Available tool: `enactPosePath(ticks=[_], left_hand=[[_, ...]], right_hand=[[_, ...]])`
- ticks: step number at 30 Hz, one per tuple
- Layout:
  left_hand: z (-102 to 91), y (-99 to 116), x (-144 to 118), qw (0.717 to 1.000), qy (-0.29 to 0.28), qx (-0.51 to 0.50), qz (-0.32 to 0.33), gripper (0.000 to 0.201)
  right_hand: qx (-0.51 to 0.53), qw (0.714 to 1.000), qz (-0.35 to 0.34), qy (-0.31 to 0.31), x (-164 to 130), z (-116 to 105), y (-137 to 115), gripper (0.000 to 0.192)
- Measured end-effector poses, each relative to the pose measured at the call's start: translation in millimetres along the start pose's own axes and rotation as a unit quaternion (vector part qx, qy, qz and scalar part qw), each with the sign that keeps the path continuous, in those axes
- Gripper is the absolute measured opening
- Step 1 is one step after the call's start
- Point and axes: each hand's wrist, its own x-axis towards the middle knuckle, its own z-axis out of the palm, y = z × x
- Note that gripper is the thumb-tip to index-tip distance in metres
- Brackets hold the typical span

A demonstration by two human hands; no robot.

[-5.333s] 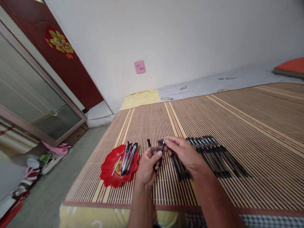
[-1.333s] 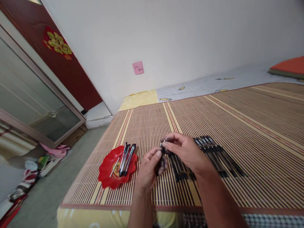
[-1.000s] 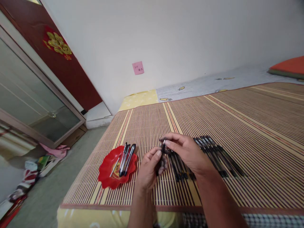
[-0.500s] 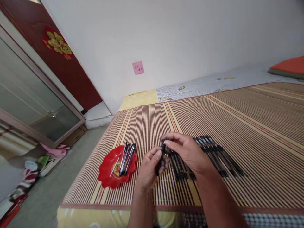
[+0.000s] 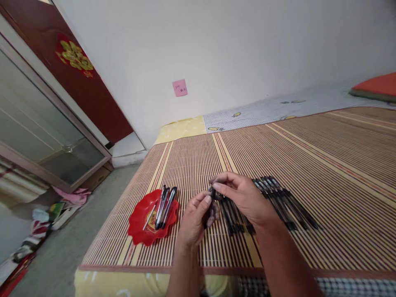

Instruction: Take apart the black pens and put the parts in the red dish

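Note:
Above the striped mat, my left hand (image 5: 195, 218) is closed around a black pen (image 5: 213, 194), whose dark end shows between finger and thumb. Thumb and fingers of my right hand (image 5: 244, 196) pinch at the upper end of that same pen; my fingers hide most of it. To the left sits a scalloped red plate (image 5: 139, 227) bearing several pens (image 5: 165, 208) and a thin white stick (image 5: 149, 217). Several black pens (image 5: 229, 216) lie in a row under and beside my right hand, and more black pens (image 5: 287, 204) line up to the right of its wrist.
The bamboo mat (image 5: 185, 165) covers a bed, with its front edge close to my forearms. A white wall (image 5: 247, 49) bearing a pink note (image 5: 180, 88) rises behind. An orange cushion (image 5: 375, 87) lies far right. Clothes (image 5: 37, 222) lie on the floor at left.
The fingertips of my right hand have shifted slightly down and left at the pen's upper end, covering more of it. My left hand and the laid-out pens stay put.

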Motion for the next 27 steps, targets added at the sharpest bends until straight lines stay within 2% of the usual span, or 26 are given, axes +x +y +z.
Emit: enactPosePath(ticks=[4, 9, 16, 22, 27], left_hand=[[1.0, 1.4, 0.2, 1.0, 0.003, -0.001, -0.002, 0.032], [0.2, 0.1, 1.0, 1.0, 0.004, -0.004, 0.001, 0.032], [-0.6, -1.3, 1.2, 1.0, -0.002, -0.007, 0.0, 0.029], [0.5, 0.0, 0.3, 1.0, -0.003, -0.002, 0.003, 0.03], [-1.5, -3.0, 1.7, 1.0, -0.002, -0.006, 0.001, 0.027]], right_hand=[[-0.005, 1.0, -0.007, 0.012, 0.4, -0.3, -1.2, 0.025], [-0.014, 1.0, -0.015, -0.014, -0.4, -0.5, -2.5, 0.016], [0.009, 1.0, 0.001, 0.014, 1.0, 0.5, -0.2, 0.022], [-0.008, 1.0, -0.015, -0.01, -0.8, -1.6, -2.9, 0.016], [-0.014, 1.0, -0.01, 0.002, 0.3, -1.8, 0.9, 0.014]])
